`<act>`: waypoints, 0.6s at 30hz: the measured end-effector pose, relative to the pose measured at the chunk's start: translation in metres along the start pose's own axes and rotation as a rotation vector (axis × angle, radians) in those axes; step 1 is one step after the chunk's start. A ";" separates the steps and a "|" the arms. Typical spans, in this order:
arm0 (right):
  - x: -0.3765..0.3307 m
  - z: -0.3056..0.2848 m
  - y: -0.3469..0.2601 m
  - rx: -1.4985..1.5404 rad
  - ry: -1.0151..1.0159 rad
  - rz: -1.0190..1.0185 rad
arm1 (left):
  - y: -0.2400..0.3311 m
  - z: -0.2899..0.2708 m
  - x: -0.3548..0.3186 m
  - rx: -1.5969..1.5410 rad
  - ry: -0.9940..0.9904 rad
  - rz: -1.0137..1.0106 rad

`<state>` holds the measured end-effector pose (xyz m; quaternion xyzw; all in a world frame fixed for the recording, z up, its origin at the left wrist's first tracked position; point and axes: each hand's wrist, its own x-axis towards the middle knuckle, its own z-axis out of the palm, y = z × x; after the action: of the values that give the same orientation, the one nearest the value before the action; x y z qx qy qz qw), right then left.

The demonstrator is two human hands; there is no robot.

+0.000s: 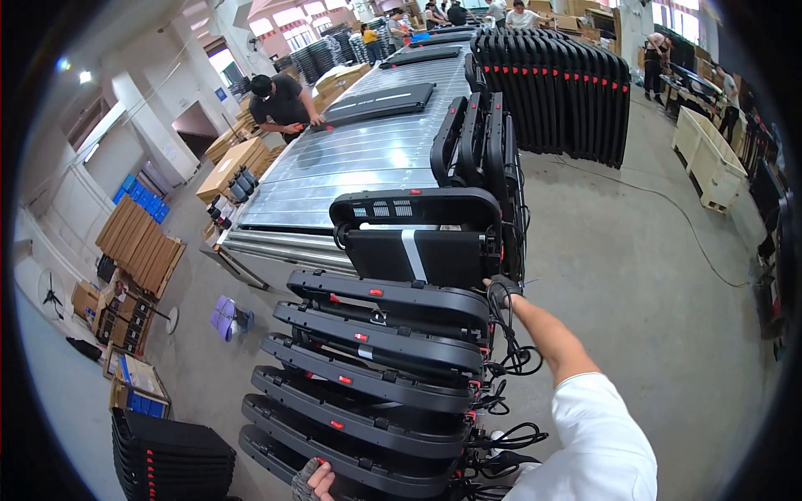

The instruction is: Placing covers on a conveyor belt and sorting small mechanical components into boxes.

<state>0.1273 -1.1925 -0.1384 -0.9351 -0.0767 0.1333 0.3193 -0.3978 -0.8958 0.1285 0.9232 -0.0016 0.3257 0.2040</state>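
Walking pads (pixel 368 382): black upright row before me, between my hands, long top edges running left to right.
Left hand (pixel 313 480): fingers at the nearest pads; I can't tell if gripping.
Right hand (pixel 504 290): farther, along their right side, grasp unclear.
Metal conveyor (pixel 351 163): beyond.

A silver slatted table (pixel 359 154) bears flat black panels (pixel 384 101).
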 end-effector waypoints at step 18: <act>-0.110 -0.039 0.144 -0.096 0.198 0.166 | -0.008 0.042 0.054 0.018 -0.005 0.126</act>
<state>0.0424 -1.3530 -0.1751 -0.9610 0.0264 0.0623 0.2680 -0.3289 -0.8970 0.1283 0.9239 -0.0574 0.3355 0.1747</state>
